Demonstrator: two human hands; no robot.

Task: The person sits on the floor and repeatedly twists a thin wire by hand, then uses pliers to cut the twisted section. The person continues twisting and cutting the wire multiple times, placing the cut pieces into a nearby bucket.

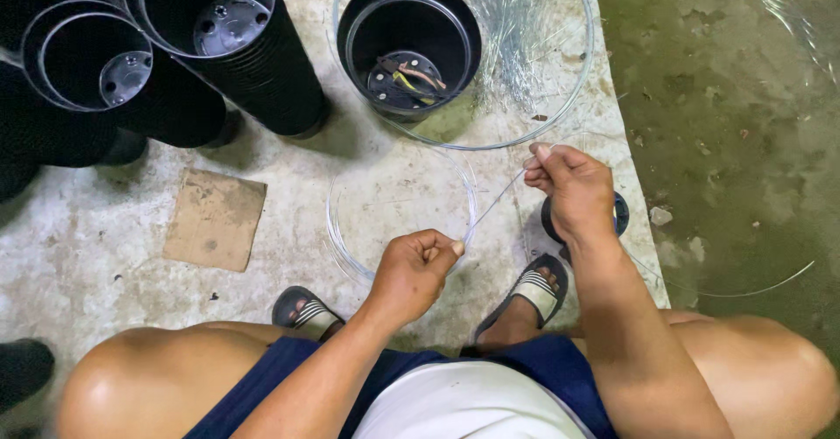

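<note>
Firmly pinch the wire (492,205) with both hands: your left hand (411,273) is clamped on its near end, your right hand (573,190) on its far end. Keep it taut and feed evenly. Its long axis runs diagonally, from near-left up to far-right, above the coil (337,229) on the floor (105,229). Beyond stands a pot (409,45) inside a larger wire ring (584,63).

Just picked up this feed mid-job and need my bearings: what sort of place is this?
Probably an informal floor workspace, maybe a small nursery workshop. The stained bare concrete floor bears stacks of black plastic plant pots, and a clear wire coil lies near the left hand and right hand.
</note>
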